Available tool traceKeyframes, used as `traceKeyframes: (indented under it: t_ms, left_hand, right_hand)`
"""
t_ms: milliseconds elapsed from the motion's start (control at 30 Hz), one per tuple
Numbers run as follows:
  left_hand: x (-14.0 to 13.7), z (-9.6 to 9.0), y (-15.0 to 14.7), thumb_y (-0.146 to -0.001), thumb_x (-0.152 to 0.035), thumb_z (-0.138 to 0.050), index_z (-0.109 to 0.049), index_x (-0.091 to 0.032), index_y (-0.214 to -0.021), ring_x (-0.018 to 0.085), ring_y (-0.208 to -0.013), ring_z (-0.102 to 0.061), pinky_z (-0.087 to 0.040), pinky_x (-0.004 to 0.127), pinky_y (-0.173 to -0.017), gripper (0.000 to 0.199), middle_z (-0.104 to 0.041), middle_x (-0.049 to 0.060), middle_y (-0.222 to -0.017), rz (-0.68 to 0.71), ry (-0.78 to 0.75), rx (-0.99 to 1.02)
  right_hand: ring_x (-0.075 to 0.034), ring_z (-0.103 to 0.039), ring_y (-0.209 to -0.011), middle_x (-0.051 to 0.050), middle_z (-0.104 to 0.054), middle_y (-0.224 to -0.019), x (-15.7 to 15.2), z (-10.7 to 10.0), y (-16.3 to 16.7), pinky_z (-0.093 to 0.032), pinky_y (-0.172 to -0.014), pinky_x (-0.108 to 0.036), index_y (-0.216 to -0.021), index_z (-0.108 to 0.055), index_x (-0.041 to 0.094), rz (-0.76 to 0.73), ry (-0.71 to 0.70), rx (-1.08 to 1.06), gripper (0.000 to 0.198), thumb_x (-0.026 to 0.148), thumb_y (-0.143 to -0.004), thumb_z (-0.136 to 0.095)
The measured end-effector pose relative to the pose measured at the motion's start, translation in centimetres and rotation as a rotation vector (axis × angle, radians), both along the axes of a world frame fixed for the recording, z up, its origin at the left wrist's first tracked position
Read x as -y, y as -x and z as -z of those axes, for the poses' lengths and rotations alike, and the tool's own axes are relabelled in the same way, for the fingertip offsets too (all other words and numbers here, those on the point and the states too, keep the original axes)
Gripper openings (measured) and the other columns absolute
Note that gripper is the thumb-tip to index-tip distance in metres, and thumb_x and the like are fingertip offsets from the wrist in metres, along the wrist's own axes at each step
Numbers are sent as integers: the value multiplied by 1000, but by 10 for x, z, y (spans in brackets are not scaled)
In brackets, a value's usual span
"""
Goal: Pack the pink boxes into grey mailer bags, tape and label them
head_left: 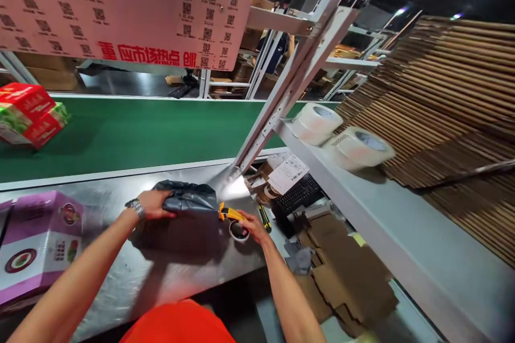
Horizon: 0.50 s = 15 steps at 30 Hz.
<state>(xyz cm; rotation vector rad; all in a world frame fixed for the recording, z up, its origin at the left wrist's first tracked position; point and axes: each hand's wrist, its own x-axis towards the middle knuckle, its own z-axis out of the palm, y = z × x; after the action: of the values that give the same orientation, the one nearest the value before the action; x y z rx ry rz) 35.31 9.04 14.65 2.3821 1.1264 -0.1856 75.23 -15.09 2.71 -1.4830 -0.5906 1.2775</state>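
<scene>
A parcel wrapped in a black plastic bag rests on the metal worktable, its top gathered in folds. My left hand, with a metal-band watch on the wrist, grips the bag's folded top at its left end. In my right hand is a yellow tape dispenser with a tape roll below its handle. The dispenser's front end touches or nearly touches the right side of the bag; which of the two I cannot tell.
Purple-and-white cartons stand at left. Behind runs a green conveyor belt carrying red boxes. A grey shelf holds clear tape rolls beside stacked flat cardboard. Below are a keyboard and a yellow-black cutter.
</scene>
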Motion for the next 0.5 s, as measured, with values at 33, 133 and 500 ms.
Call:
traceKeyframes:
  t_ms: [33,133,500]
  left_hand:
    - [-16,-4,-10,-72,-66,-90,-76,-19,-141,48,-132,-71,-51,53,-118,85,-81,20,-134,-33,43,-6]
    - [-55,-11,-35,-71,-64,-91,-82,-15,-123,41,-112,-75,-54,48,-109,71,-85,14,-110,-69,138,-3]
    - [-52,10,-15,-85,-67,-80,-78,-9,-84,28,-77,-75,-59,35,-77,57,-80,10,-74,-435,542,-31]
  right_hand:
    - [-11,-56,-57,-8,-84,-104,1,5,4,-45,-53,-26,-132,-80,15,43,-6,-5,74,42,-64,-91]
    - [-11,-49,-49,4,-67,-64,20,22,21,-41,-49,-24,-136,-77,15,205,-19,-34,80,51,-66,-88]
    - [-10,-44,-46,9,-52,-55,82,81,173,-43,-47,-25,-120,-81,22,465,6,-394,69,61,-64,-88]
